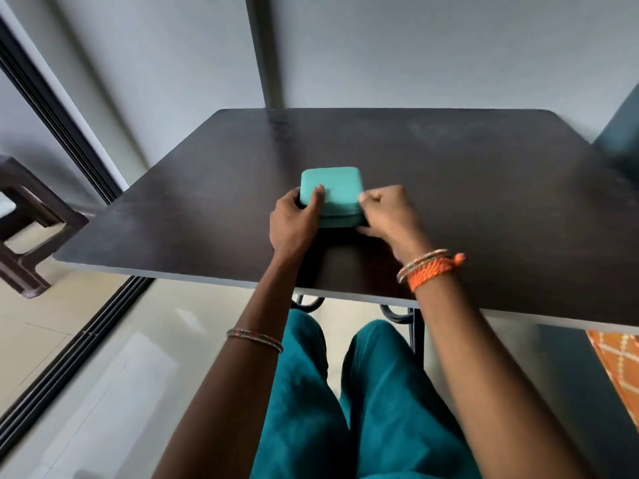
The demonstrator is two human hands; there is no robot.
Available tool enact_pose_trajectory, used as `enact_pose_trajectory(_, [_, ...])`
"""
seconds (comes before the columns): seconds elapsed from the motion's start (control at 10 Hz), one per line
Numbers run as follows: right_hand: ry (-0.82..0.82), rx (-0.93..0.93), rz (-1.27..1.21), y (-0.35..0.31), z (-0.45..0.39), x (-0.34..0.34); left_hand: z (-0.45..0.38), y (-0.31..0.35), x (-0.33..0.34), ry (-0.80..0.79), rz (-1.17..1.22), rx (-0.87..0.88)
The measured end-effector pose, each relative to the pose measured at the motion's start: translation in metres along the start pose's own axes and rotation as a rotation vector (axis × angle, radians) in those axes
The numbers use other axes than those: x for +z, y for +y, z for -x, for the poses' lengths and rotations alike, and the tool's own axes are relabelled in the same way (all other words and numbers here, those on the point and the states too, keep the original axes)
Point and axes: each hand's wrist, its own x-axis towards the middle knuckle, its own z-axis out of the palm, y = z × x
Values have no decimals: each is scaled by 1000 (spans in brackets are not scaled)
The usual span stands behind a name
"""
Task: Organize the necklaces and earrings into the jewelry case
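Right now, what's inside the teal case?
Nothing inside shows: the case sits closed on the table, lid down. The left hand grips its left side, thumb on the lid; the right hand holds its right front corner. No necklaces or earrings are visible.

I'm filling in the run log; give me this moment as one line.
case: teal jewelry case closed on table | left hand: grips left side | right hand: pinches right edge | jewelry: none visible

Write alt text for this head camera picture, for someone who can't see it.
A seated person grips a closed teal jewelry case on a dark table, left hand at its left side, right hand at its right front corner. No loose jewelry shows; bangles circle both wrists.
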Motion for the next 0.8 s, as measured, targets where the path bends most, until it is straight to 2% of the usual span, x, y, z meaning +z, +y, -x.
enact_pose_trajectory(0.1, [25, 25, -136, -15, -18, 21, -44, -1, -6, -118, 177, -62])
enact_pose_trajectory(0.2, [51, 35, -171, -39, -60, 37, -98, 0, -10, -141, 213, -95])
enact_pose_trajectory(0.3, [26, 27, -68, -74, -121, 62, -188, 2, -12, -127, 189, -81])
enact_pose_trajectory(0.5, [-22, 90, -59, -84, -221, 117, -312, -14, -2, -162, 124, -126])
enact_pose_trajectory(0.6, [-44, 98, -54, -84, -241, 126, -336, -21, -4, -192, 134, -161])
enact_pose_trajectory(0.7, [-12, 48, 6, -76, -236, 127, -328, -19, 4, -208, 29, -126])
enact_pose_trajectory(0.8, [45, -1, 154, -79, -219, 110, -302, 1, 9, -150, -115, -54])
